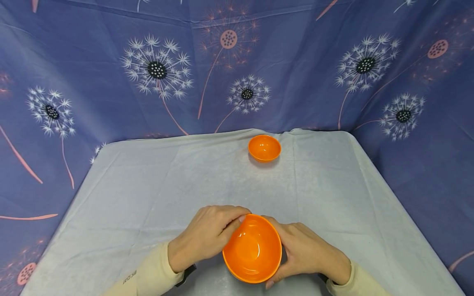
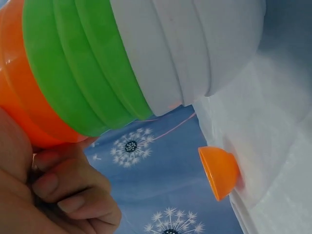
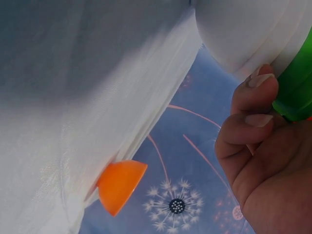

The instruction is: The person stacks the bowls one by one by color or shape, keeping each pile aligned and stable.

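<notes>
A stack of bowls stands near the front of the table, with an orange bowl (image 1: pixel 252 250) on top. Below it in the left wrist view come a green part (image 2: pixel 83 63) and a white part (image 2: pixel 180 48); how many bowls are nested cannot be told. My left hand (image 1: pixel 211 232) holds the top orange bowl at its left rim, thumb on the rim and fingers outside. On the other side my right hand (image 1: pixel 305 248) grips the stack, its fingertips (image 3: pixel 261 80) against the white and green parts. A smaller-looking orange bowl (image 1: pixel 264 149) sits upright farther back, apart from both hands.
A pale grey cloth (image 1: pixel 166 181) with fold lines covers the table. Behind it and at both sides hangs a blue curtain (image 1: pixel 292 82) printed with dandelions. The far orange bowl stands close to the table's back edge.
</notes>
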### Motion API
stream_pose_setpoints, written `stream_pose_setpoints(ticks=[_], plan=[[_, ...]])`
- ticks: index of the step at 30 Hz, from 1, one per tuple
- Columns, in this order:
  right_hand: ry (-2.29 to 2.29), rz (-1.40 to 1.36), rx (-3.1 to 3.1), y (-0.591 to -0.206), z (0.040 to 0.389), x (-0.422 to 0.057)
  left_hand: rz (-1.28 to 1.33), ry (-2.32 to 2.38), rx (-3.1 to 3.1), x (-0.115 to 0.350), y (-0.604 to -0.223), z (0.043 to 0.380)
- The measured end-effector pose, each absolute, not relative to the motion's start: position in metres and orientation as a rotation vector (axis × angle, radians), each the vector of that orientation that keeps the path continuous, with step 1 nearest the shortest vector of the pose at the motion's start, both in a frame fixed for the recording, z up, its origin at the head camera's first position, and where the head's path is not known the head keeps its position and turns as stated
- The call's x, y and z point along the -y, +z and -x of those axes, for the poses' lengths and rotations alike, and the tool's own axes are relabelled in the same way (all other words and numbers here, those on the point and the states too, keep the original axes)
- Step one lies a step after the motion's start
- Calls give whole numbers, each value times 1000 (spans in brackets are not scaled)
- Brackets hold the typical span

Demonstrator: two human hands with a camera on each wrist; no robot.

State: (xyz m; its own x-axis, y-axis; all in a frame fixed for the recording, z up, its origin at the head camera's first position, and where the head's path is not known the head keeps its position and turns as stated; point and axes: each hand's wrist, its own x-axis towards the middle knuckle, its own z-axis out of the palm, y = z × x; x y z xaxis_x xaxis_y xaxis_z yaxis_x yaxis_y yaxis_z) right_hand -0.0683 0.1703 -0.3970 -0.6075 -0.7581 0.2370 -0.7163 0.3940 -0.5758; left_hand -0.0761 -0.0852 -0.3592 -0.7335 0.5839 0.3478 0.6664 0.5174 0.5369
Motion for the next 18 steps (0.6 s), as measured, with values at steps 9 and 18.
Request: stream_pose_setpoints(ticks=[9,18], plan=[[-1013,1356,-2562,-397,68,-170,1088,-930,2620,85,-361,76],[-1010,1350,-2564,-397,69,-170,1055,-940,2637,85,-359,75]])
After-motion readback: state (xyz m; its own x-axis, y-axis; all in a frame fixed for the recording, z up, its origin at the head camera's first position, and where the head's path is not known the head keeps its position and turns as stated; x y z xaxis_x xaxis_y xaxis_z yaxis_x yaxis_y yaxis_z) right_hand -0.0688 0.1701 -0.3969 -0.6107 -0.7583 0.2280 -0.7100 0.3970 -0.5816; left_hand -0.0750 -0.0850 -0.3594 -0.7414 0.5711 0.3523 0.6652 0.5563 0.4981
